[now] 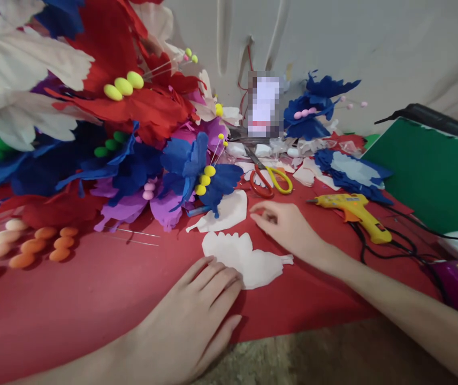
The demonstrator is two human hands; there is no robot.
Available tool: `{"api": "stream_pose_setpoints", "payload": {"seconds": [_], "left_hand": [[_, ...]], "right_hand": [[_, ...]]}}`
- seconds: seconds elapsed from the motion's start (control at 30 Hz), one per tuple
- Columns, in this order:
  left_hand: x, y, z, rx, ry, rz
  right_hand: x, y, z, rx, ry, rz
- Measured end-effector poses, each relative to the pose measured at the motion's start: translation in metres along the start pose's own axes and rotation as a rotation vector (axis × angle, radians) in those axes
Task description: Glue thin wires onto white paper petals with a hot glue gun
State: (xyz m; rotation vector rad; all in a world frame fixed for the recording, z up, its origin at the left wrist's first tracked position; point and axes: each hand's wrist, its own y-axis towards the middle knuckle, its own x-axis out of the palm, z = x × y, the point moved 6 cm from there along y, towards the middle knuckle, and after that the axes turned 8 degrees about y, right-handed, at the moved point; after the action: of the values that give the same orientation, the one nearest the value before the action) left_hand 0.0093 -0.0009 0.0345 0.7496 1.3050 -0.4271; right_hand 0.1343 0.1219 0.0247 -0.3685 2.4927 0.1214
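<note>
My left hand [199, 310] lies flat with its fingers stretched out, the fingertips touching the near edge of a white butterfly-wing cutout [249, 259]. Just beyond that piece, a second white wing cutout [229, 211] rests on the red table. My right hand [287, 227] hovers by the right edge of this second piece. Its thumb and forefinger come together in a pinch; whatever is between them, if anything, is too small to make out. Behind the right hand lie scissors [267, 176] with one red and one yellow handle loop.
Finished fabric butterflies [149, 112] are heaped at the left. Orange oval bead bodies [36, 246] lie in front of them. A yellow glue gun [353, 214] with a black cord sits at the right, near a green board [433, 176]. A blurred phone [265, 104] stands at the back.
</note>
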Motion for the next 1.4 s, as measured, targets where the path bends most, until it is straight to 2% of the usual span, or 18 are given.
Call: {"api": "stream_pose_setpoints", "payload": {"seconds": [0.07,0.13,0.27,0.47,0.6,0.67,0.73,0.8,0.87,0.97,1.07,1.2,1.4], "left_hand": [[0.002,-0.001,0.0,0.001,-0.015,-0.024],[0.003,-0.001,0.0,-0.001,-0.018,-0.038],[0.003,-0.002,0.0,-0.007,-0.018,-0.05],[0.003,-0.002,-0.002,-0.022,-0.055,-0.067],[0.003,-0.001,-0.006,-0.08,-0.158,-0.087],[0.002,0.004,-0.011,-0.18,-0.344,-0.081],[0.005,0.013,-0.019,-0.342,-0.706,-0.057],[0.012,0.025,-0.024,-0.493,-1.206,-0.012],[0.018,0.039,-0.023,-0.524,-1.67,0.026],[0.028,0.049,-0.023,-0.6,-1.979,-0.012],[0.038,0.042,-0.029,-0.766,-2.048,0.018],[0.046,0.03,-0.032,-0.93,-1.994,0.025],[0.047,0.032,-0.032,-0.891,-1.965,0.01]], "right_hand": [[0.003,0.022,0.005,0.107,0.082,-0.053],[0.007,0.038,0.005,0.141,0.146,-0.085],[0.007,0.043,-0.001,0.114,0.264,-0.041],[-0.015,0.018,-0.014,-0.063,0.41,0.129],[-0.033,0.0,-0.017,-0.217,0.361,0.315],[-0.04,-0.014,-0.023,-0.334,0.237,0.439],[-0.041,-0.033,-0.037,-0.542,0.042,0.518],[-0.032,-0.055,-0.053,-0.825,-0.17,0.465],[-0.018,-0.074,-0.061,-1.052,-0.339,0.328],[-0.005,-0.086,-0.058,-1.169,-0.479,0.212],[0.002,-0.085,-0.052,-1.147,-0.461,0.192],[0.009,-0.081,-0.049,-1.087,-0.367,0.13],[0.011,-0.082,-0.046,-0.973,-0.221,0.031]]}}
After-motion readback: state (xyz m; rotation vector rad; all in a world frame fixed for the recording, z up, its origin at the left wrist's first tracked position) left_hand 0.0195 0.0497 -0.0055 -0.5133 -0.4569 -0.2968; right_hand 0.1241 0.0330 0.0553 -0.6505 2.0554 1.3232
